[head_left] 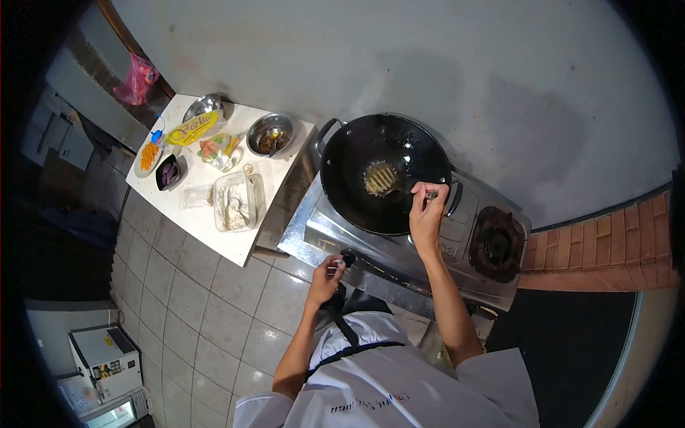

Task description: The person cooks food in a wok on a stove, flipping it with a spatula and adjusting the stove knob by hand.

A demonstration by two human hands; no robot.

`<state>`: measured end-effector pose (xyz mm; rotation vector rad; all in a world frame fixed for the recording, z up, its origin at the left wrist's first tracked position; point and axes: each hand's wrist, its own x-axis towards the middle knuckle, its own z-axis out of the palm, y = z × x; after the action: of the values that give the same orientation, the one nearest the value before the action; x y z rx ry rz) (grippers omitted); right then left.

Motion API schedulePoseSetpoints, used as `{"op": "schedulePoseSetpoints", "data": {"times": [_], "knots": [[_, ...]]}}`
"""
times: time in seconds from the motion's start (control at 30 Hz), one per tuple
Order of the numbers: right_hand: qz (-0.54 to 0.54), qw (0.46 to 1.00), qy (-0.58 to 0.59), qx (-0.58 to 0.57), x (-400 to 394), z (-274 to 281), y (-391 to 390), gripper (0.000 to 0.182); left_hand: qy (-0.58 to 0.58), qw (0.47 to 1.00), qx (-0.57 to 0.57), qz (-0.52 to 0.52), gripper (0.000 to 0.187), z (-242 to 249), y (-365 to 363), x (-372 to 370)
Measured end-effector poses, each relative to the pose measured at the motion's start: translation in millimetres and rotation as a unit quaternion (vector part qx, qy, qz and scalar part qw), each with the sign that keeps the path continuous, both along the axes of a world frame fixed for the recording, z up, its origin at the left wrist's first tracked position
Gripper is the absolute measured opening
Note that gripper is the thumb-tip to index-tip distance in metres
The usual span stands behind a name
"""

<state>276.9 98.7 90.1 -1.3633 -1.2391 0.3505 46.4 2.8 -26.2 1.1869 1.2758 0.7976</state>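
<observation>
A large black wok [357, 153] sits on the left burner of a steel gas stove [325, 225]. Closed round the dark handle of a slotted spatula [391, 190], my right hand [428, 207] is above the wok's near right rim. The spatula's head lies low in the wok, amid bubbling, golden-brown stuff [371, 171] whose kind I cannot make out. At the stove's front edge, the fingers of my left hand [327, 279] are pinched on a black control knob [348, 257].
To the left, a white table [207, 239] bears a clear tub of white powder [234, 203], a metal bowl with a spoon [270, 135], shredded orange food [148, 156], a black bowl [170, 172] and a yellow packet [194, 129]. A second burner [496, 244] is at right.
</observation>
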Motion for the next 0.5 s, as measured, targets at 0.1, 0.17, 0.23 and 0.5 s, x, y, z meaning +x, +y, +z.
{"op": "schedulePoseSetpoints", "data": {"times": [0.1,0.17,0.23,0.5], "knots": [[-0.004,1.0,-0.004,-0.008,2,-3,2,0.009,-0.005,1.0,0.024,0.003,0.03,-2,-1,1],[-0.008,1.0,-0.006,-0.018,2,-4,2,0.01,-0.012,1.0,0.023,0.008,0.031,-4,-2,1],[-0.008,1.0,-0.002,-0.022,-1,1,2,0.01,-0.019,1.0,0.022,0.013,0.032,-6,-3,1],[-0.012,1.0,-0.013,-0.022,3,19,14,0.009,-0.007,0.999,0.034,0.013,0.032,2,-3,-1]]}}
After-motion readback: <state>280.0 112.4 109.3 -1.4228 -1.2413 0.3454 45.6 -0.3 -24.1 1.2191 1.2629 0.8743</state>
